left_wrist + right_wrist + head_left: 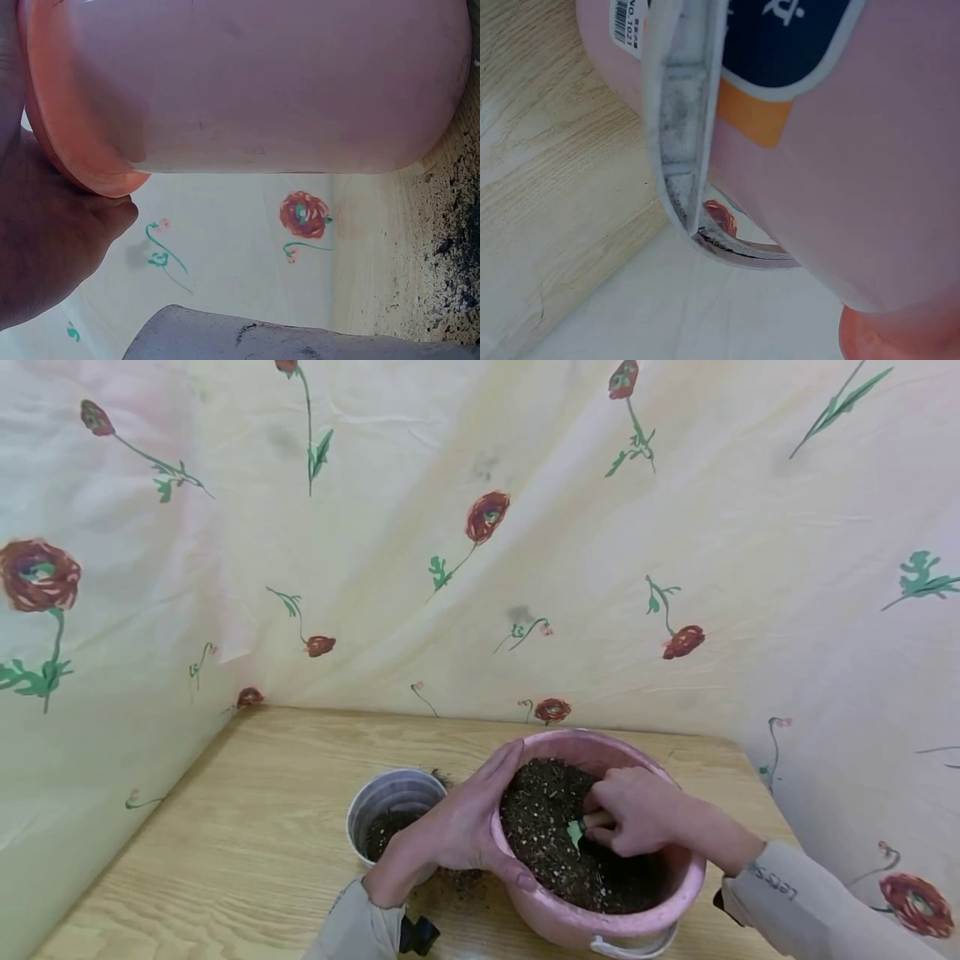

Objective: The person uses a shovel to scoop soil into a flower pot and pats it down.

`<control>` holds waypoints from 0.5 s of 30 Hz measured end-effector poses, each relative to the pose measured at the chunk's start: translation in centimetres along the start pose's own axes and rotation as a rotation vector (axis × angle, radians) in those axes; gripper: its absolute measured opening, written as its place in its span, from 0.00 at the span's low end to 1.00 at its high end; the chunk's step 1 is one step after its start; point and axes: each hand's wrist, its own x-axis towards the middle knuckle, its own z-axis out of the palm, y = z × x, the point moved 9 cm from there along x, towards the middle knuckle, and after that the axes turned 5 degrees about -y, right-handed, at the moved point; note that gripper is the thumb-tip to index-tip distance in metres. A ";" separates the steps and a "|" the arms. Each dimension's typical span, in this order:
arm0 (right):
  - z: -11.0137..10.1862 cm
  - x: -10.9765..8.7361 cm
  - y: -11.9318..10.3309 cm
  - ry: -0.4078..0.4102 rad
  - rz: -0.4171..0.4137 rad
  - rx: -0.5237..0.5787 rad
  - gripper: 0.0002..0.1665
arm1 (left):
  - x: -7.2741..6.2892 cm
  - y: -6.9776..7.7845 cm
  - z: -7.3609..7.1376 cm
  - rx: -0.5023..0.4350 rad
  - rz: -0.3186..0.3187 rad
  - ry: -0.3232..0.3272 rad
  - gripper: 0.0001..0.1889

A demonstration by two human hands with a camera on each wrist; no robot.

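Note:
A pink bucket (540,910) holds dark soil (547,835) flecked with pale bits. My left hand (468,822) grips the bucket's left rim, thumb toward the front and fingers toward the back. In the left wrist view, that hand (52,232) lies along the orange-looking rim (56,112). Inside the bucket, my right hand (637,810) holds a small trowel with a wooden handle (598,819) and a green part (576,833). The trowel's lower end is hidden in the soil and behind the hand. My right hand is out of sight in the right wrist view.
To the left of the bucket stands a whitish pot (360,802) with some soil inside. Spilled soil (461,883) lies on the wooden table (247,843) between them. The bucket's white handle (682,112) hangs down in front. Flowered cloth (375,568) surrounds the table.

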 end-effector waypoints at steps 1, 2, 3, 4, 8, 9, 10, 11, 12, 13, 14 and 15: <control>-0.1 0.0 -0.1 0.006 -0.006 0.000 0.19 | 0.0 0.0 0.0 0.003 0.003 0.002 0.71; -0.2 -0.1 -0.2 0.013 -0.012 -0.002 0.20 | 0.0 0.1 0.0 0.006 0.004 0.001 0.71; -0.4 -0.2 -0.2 0.023 -0.019 -0.004 0.20 | 0.0 0.1 0.1 0.010 0.003 0.001 0.71; -0.6 -0.3 -0.3 0.031 -0.024 -0.006 0.21 | 0.0 0.1 0.1 0.014 0.005 0.001 0.71; -1.6 -0.7 -0.3 0.077 -0.026 -0.018 0.18 | 0.0 0.0 0.1 0.021 0.005 0.003 0.71; -1.7 -0.7 -0.3 0.082 -0.027 -0.016 0.18 | 0.0 0.0 0.1 0.020 0.002 0.002 0.71; -1.9 -0.8 -0.3 0.084 -0.028 -0.014 0.18 | 0.0 0.0 0.1 0.016 0.001 0.001 0.72; -2.0 -0.9 -0.3 0.082 -0.029 -0.010 0.18 | 0.0 -0.1 0.1 0.012 -0.001 0.000 0.72; -2.0 -0.9 -0.3 0.077 -0.029 -0.004 0.18 | -0.1 -0.1 0.1 0.008 -0.005 -0.004 0.72; -2.2 -1.1 -0.2 0.078 -0.029 -0.002 0.17 | -0.1 -0.1 0.1 0.012 -0.003 -0.004 0.72; -2.3 -1.2 -0.2 0.074 -0.026 0.006 0.15 | -0.1 -0.1 0.1 0.011 -0.005 -0.008 0.72; -2.4 -1.3 -0.1 0.069 -0.021 0.014 0.15 | -0.1 -0.2 0.0 0.007 -0.008 -0.010 0.72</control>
